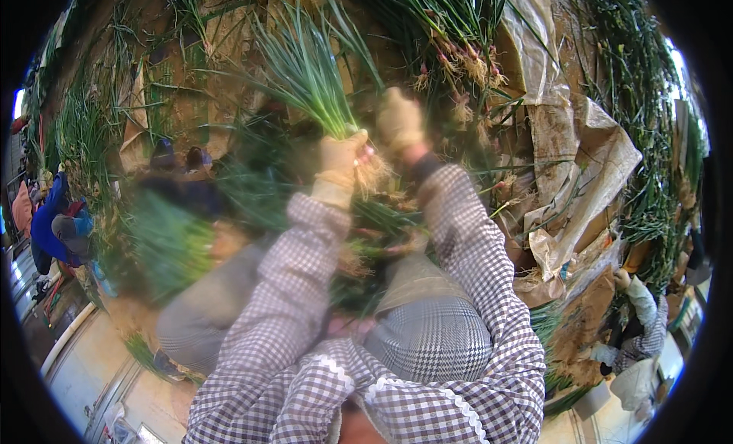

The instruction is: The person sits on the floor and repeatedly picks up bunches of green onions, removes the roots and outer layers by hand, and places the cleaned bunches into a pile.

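Note:
My left hand, in a pale work glove, grips a bunch of green onions just above the bulbs. The leaves fan upward and away, while pinkish bulbs and stringy roots stick out on the right of the fist. Close to its right is my gloved right hand, blurred by motion. Its fingers look curled, but whether anything is in them cannot be made out. Between my knees lie loose green onions with their roots showing. A blurred bunch of green onions rests by my left knee.
Farther ahead lies a pile of green onions, roots towards me. A crumpled, dirty woven plastic sheet spreads on the right, with heaped greens beyond. One person in blue is at far left, another person in checked sleeves at lower right.

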Tool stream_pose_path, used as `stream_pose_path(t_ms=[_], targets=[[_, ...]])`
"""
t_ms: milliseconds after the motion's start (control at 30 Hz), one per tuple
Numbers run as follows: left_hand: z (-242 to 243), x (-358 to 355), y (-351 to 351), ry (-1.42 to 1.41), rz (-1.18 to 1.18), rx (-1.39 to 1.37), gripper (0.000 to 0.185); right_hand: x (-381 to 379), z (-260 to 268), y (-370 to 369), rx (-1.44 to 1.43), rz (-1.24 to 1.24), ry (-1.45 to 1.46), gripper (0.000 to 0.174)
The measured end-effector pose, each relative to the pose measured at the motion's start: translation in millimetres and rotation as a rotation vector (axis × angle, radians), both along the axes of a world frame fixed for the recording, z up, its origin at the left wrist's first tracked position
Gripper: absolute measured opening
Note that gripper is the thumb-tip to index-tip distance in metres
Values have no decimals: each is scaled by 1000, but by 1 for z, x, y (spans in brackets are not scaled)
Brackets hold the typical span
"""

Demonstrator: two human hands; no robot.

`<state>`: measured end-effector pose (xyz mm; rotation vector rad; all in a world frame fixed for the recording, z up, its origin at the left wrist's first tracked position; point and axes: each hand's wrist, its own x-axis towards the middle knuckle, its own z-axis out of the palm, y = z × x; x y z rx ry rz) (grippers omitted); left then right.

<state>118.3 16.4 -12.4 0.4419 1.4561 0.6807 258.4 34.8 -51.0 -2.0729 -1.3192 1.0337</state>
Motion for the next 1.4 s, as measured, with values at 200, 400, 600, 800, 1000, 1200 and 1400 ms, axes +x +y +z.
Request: stream_pose_path(t_ms=[200, 400, 600, 800, 1000, 1200, 1400], targets=[[15, -12, -10, 56, -97, 0, 8, 22, 23, -9, -236, 260, 581, 45], [-18, -15, -36, 325, -295, 121, 29, -29, -10, -12, -153, -11, 780, 32], [-29, -23, -34, -155, 4, -174, 22, -34, -13, -23, 258, 259, 590, 23], [14, -45, -26, -609, 273, -133, 12, 15, 33, -16, -296, -298, 1554, 18], [48, -46, -17, -461, 137, 176, 11, 5, 42, -20, 3, -144, 705, 29], [19, -2, -26, 184, -137, 132, 16, -37, 8, -45, -25, -183, 1207, 39], [-14, -7, -33, 176, -129, 135, 23, -50, -34, -56, 337, -42, 695, 29]])
